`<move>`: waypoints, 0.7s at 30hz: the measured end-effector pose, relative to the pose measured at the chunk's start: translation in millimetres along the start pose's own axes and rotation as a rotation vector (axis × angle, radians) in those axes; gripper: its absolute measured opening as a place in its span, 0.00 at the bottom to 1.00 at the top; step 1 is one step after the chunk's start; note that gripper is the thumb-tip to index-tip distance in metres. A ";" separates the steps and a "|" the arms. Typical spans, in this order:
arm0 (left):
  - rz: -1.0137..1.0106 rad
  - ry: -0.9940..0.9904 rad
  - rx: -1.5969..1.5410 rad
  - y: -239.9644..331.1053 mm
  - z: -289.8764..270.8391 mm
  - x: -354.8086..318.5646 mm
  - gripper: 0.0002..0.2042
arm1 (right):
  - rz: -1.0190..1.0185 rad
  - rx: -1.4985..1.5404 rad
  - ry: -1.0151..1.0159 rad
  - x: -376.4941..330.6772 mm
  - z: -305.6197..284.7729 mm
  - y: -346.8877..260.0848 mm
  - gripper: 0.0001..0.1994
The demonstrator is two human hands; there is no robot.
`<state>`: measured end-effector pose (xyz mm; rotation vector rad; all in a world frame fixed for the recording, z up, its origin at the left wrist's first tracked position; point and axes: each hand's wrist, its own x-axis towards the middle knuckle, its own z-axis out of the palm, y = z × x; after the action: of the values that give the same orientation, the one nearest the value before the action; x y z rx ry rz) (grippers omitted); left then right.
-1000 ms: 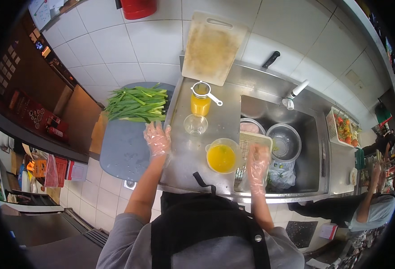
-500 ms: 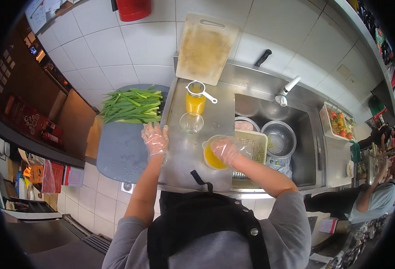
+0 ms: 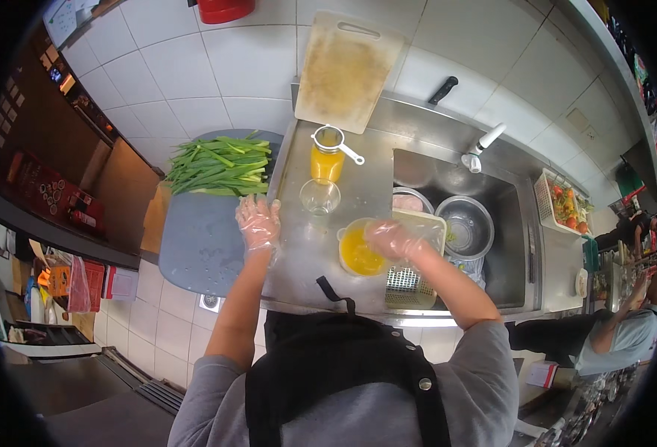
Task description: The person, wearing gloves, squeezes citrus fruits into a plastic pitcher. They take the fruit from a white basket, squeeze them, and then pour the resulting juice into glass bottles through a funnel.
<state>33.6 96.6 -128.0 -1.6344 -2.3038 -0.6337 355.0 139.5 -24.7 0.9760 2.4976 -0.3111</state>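
Note:
My left hand (image 3: 258,223), in a clear plastic glove, lies open with fingers spread at the edge between the grey surface (image 3: 198,238) and the steel counter (image 3: 299,261). Just beyond its fingertips is a heap of long green scallions (image 3: 217,165). My gloved right hand (image 3: 395,240) is closed at the right rim of a bowl of yellow liquid (image 3: 360,252); what its fingers hold, if anything, is hidden. Past the bowl stands an empty clear cup (image 3: 319,197). Behind that, a small white-handled strainer (image 3: 336,141) rests on a jar of yellow liquid (image 3: 326,165).
At right is a sink (image 3: 503,208) with a metal bowl (image 3: 466,229) in it and a cream plastic basket (image 3: 410,284) at its near left. A cutting board (image 3: 349,71) leans on the wall. A tap (image 3: 481,147) stands behind the sink. Another person (image 3: 619,335) is far right.
My right hand has shifted right from over the bowl to its rim, showing more of the yellow liquid, which now looks bubbly. My left hand stays in place.

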 end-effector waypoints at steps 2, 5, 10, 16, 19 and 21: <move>0.001 0.027 -0.001 -2.3 0.1 -1.4 0.24 | 0.031 0.213 0.122 -15.0 -15.7 0.2 0.12; -0.001 0.044 -0.027 0.3 -1.9 -1.0 0.23 | -0.091 0.592 0.097 -29.7 -27.4 9.8 0.15; 0.005 0.057 -0.022 2.5 0.2 -0.5 0.23 | -0.100 0.877 0.057 -29.9 -10.8 16.9 0.15; 0.007 0.024 -0.012 1.1 2.1 -0.8 0.24 | 0.091 0.793 0.256 -35.9 -3.2 -7.7 0.12; 0.009 0.023 -0.008 1.0 -0.1 -1.3 0.24 | 0.076 0.569 0.372 -36.8 0.4 -14.8 0.13; 0.010 0.026 -0.007 0.7 -1.0 -1.4 0.24 | 0.111 0.505 0.342 -36.9 3.8 -17.4 0.13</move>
<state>34.7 95.1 -127.6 -1.6295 -2.2766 -0.6571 368.4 103.9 -9.6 1.4640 2.7112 -0.8305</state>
